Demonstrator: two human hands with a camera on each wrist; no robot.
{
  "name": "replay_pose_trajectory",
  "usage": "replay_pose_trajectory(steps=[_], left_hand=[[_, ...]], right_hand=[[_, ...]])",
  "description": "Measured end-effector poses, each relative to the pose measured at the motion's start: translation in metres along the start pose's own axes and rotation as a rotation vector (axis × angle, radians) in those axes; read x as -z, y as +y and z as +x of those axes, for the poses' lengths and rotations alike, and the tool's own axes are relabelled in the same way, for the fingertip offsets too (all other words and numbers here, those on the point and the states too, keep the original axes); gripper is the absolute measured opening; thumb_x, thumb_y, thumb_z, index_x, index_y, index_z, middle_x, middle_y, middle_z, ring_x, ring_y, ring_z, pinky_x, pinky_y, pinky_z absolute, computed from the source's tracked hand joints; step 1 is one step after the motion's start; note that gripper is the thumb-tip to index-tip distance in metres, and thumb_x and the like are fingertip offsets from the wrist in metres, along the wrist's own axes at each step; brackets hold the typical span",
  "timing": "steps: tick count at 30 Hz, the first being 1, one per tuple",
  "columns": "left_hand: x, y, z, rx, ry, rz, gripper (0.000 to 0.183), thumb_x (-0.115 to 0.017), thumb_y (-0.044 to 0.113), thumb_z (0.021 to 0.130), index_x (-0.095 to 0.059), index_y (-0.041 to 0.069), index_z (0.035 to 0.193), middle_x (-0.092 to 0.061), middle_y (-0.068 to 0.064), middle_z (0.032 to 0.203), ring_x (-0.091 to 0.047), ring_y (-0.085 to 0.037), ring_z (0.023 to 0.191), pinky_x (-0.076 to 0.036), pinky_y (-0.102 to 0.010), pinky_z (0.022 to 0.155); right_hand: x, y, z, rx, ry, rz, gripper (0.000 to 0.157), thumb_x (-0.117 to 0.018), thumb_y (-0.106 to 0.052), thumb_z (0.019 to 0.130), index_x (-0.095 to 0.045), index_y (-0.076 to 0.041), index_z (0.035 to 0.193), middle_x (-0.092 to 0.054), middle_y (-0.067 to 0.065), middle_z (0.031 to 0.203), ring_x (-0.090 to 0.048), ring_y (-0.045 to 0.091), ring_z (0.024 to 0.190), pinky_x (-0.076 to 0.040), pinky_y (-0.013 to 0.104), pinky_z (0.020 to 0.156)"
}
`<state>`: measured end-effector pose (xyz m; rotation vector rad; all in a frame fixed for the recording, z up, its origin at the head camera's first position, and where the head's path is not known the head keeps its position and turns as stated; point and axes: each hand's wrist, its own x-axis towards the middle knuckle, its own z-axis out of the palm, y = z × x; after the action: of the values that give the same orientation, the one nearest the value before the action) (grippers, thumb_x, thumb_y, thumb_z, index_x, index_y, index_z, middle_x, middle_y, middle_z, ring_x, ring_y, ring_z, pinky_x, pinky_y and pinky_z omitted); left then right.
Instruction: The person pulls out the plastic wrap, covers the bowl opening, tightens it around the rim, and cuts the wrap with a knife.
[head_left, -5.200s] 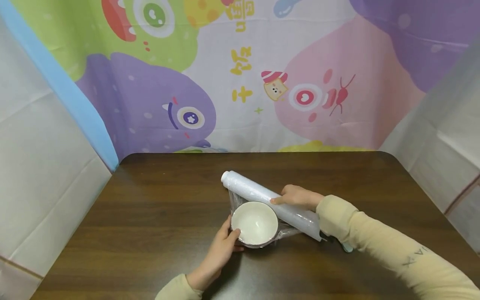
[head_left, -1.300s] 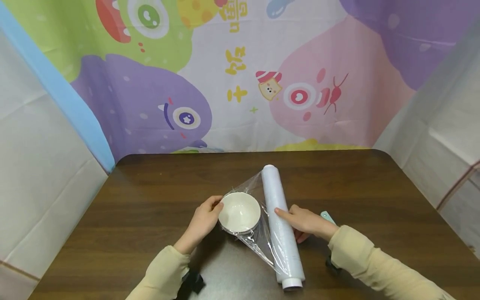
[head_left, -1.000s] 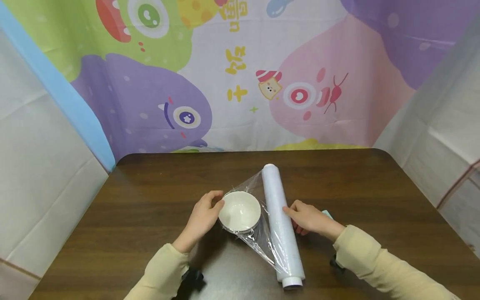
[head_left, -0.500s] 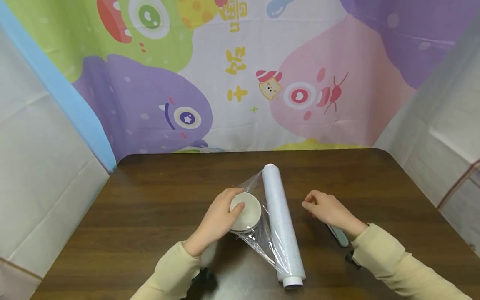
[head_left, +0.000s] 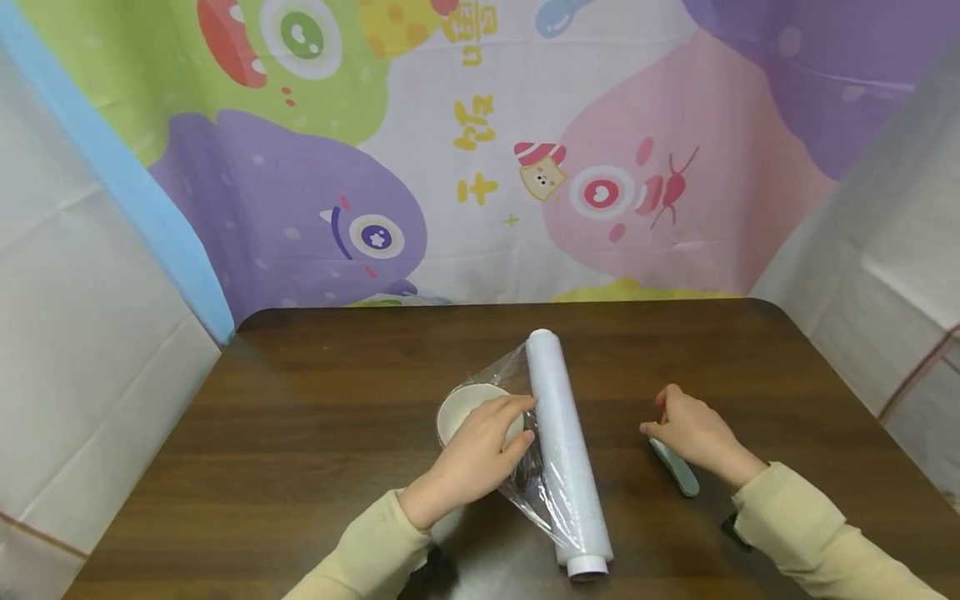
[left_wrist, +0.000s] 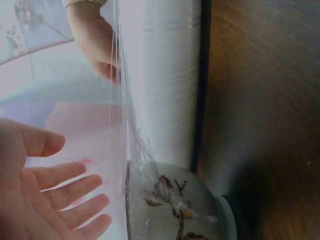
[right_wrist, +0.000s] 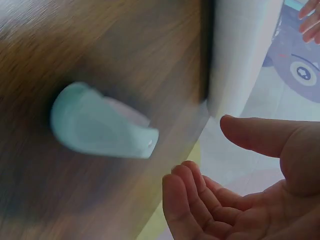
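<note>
My left hand (head_left: 480, 450) hovers above a white bowl (head_left: 457, 408), fingers spread and slightly bent, tips near the plastic wrap roll (head_left: 566, 450). In the left wrist view, a dark branch pattern shows on the bowl (left_wrist: 175, 205). Clear film (head_left: 536, 500) runs from the roll to the bowl and clings around its side. My left hand covers part of the bowl's inside. Beyond the roll, my right hand (head_left: 693, 429) is just over a mint-green, slim object with a rounded end (head_left: 678, 472); thumb and fingers are apart, holding nothing. Its exact kind is unclear.
A dark wooden table (head_left: 315, 467) bears everything. Behind it hangs a cartoon-printed cloth (head_left: 487, 250), with pale panels (head_left: 82, 275) at the sides. The roll lies lengthwise between both hands.
The roll has swung from slanting to nearly lengthwise. My right hand has let go of it and moved right to the mint-green object. My left hand has left the bowl's rim and shifted right over it.
</note>
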<state>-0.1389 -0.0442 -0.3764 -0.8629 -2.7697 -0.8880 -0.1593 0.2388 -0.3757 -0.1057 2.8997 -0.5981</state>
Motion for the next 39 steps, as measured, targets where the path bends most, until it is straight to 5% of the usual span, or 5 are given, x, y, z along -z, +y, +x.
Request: replay_pose_trajectory(steps=[9, 20, 33, 39], left_hand=[[-0.007, 0.01, 0.004, -0.043, -0.052, -0.002, 0.04, -0.051, 0.022, 0.091, -0.049, 0.009, 0.129, -0.053, -0.005, 0.128, -0.048, -0.02, 0.118, -0.037, -0.035, 0.099], [-0.021, 0.013, 0.006, -0.076, -0.071, 0.011, 0.037, -0.051, 0.021, 0.09, -0.052, 0.011, 0.126, -0.055, -0.002, 0.125, -0.051, -0.018, 0.115, -0.038, -0.032, 0.097], [-0.026, 0.017, 0.005, -0.06, -0.086, 0.011, 0.04, -0.05, 0.021, 0.091, -0.049, 0.01, 0.129, -0.056, -0.002, 0.124, -0.051, -0.017, 0.115, -0.038, -0.03, 0.097], [-0.028, 0.018, 0.005, -0.073, -0.073, 0.014, 0.037, -0.051, 0.022, 0.091, -0.051, 0.01, 0.126, -0.057, -0.001, 0.122, -0.052, -0.016, 0.114, -0.039, -0.029, 0.096]], right_hand=[[0.0, 0.013, -0.002, -0.073, -0.023, -0.086, 0.049, -0.068, -0.029, 0.078, -0.048, 0.009, 0.103, -0.054, 0.023, 0.093, -0.055, 0.033, 0.078, -0.044, 0.043, 0.059], [-0.01, 0.019, -0.001, -0.066, -0.065, -0.072, 0.042, -0.07, -0.021, 0.074, -0.045, 0.008, 0.089, -0.052, 0.014, 0.075, -0.049, 0.023, 0.063, -0.041, 0.035, 0.053], [-0.015, 0.022, -0.002, -0.117, -0.126, 0.005, 0.049, -0.066, -0.016, 0.079, -0.035, 0.015, 0.101, -0.053, 0.016, 0.072, -0.052, 0.022, 0.059, -0.042, 0.032, 0.05], [-0.018, 0.021, -0.003, -0.085, -0.114, 0.005, 0.035, -0.065, -0.015, 0.078, -0.043, 0.01, 0.09, -0.052, 0.014, 0.072, -0.052, 0.02, 0.057, -0.042, 0.03, 0.048]])
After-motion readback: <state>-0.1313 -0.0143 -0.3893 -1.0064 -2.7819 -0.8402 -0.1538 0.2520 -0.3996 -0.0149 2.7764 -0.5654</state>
